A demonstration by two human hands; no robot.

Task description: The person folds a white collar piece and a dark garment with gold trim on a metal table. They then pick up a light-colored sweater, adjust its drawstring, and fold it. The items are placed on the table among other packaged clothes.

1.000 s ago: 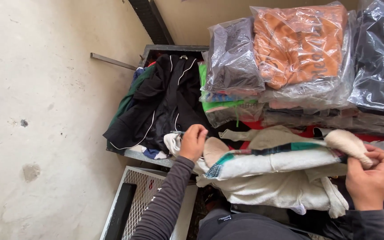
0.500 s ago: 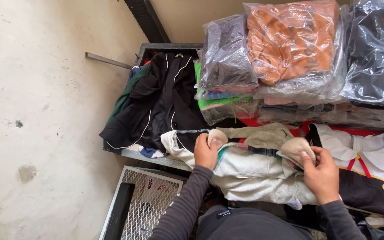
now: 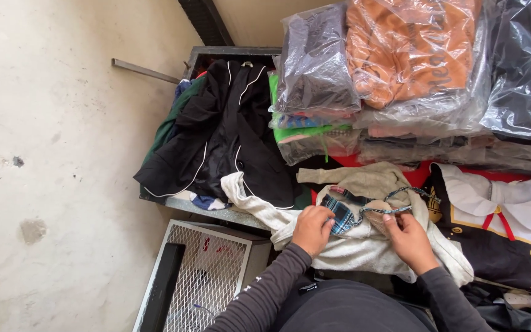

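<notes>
Lying left of the cream knitted sweater point(image 3: 364, 249) is a black jacket with white piping point(image 3: 228, 135). Left hand point(image 3: 312, 230) pinches the sweater's blue plaid trim point(image 3: 341, 216), fingers curled closed. Right hand point(image 3: 408, 239), just right of it on the sweater, pinches the twisted blue-white cord point(image 3: 379, 210). Beyond the sweater stand clear-bagged folded clothes point(image 3: 401, 67); right of it lies a black garment with white collar point(image 3: 505, 227).
</notes>
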